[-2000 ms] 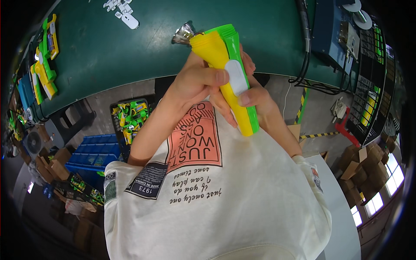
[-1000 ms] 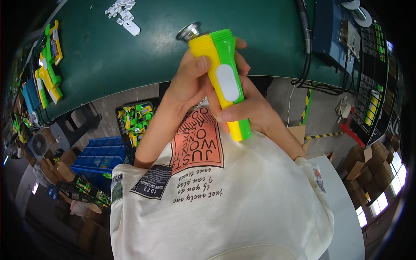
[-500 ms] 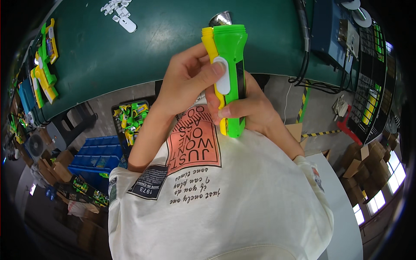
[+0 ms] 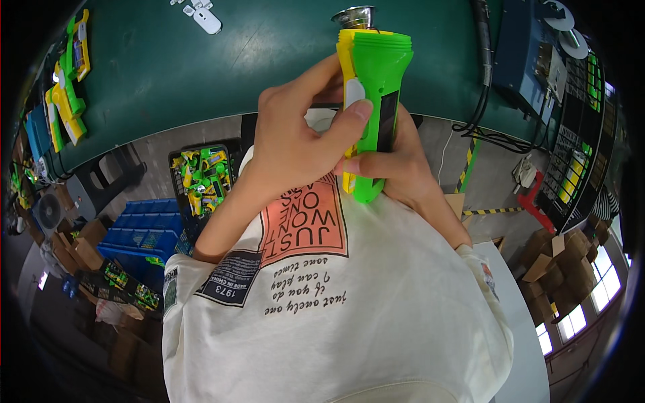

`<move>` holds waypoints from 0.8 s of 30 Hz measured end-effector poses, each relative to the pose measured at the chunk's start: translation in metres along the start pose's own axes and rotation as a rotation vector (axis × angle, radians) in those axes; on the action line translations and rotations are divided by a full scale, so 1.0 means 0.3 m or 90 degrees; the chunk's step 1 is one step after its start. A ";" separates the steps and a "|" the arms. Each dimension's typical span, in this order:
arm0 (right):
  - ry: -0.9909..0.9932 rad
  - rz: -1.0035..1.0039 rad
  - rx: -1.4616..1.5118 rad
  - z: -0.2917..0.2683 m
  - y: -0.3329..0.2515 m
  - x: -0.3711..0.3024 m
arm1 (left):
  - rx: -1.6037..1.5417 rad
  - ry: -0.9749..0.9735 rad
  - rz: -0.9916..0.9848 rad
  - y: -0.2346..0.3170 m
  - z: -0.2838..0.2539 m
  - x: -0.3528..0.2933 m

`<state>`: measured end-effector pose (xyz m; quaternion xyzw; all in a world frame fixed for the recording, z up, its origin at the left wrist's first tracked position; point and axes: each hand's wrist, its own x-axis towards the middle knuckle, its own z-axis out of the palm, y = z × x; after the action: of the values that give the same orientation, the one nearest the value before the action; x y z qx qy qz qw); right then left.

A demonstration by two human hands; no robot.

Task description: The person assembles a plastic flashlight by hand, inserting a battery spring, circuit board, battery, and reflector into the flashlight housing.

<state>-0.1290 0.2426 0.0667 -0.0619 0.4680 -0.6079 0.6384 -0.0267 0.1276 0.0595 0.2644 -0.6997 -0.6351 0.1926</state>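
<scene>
The left hand [image 4: 292,131] and right hand [image 4: 400,164] gripped the flashlight [image 4: 376,75] in front of the shirt [image 4: 383,282], its long axis leaning slightly right, wide head [image 4: 384,46] pointing away over the counter [image 4: 269,47], narrow tail [image 4: 367,192] toward the wearer.

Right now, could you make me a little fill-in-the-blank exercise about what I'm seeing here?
1. The left hand and right hand hold a casing coloured yellow and ____.
2. Of the casing's wide and narrow ends, the shiny reflector is at the ____ one.
3. The blue box-shaped machine is on the person's ____ side.

Missing words: green; wide; right.
</scene>
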 end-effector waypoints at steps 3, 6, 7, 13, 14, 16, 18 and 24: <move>0.025 -0.052 -0.064 0.000 0.004 0.002 | 0.103 0.062 0.093 -0.004 -0.002 -0.008; 0.028 -0.068 -0.101 0.002 -0.004 0.004 | 0.132 0.076 0.113 0.000 -0.006 -0.009; 0.031 -0.067 -0.101 0.003 -0.006 0.004 | 0.135 0.080 0.115 0.002 -0.007 -0.009; 0.024 -0.065 -0.151 -0.011 0.007 0.001 | 0.191 0.091 0.068 0.037 -0.006 -0.019; 0.023 -0.063 -0.151 -0.013 0.011 0.001 | 0.192 0.092 0.066 0.045 -0.005 -0.019; 0.014 -0.080 -0.153 -0.017 0.014 0.003 | 0.178 0.082 0.010 0.061 -0.005 -0.018; 0.015 -0.076 -0.126 -0.013 0.015 0.003 | 0.145 0.080 -0.008 0.063 -0.006 -0.017; 0.015 -0.030 -0.104 -0.012 0.003 -0.003 | 0.065 0.056 -0.064 0.068 -0.024 -0.012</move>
<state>-0.1306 0.2454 0.0645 -0.1174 0.5220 -0.5835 0.6110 -0.0220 0.1252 0.0809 0.3363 -0.7080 -0.5952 0.1771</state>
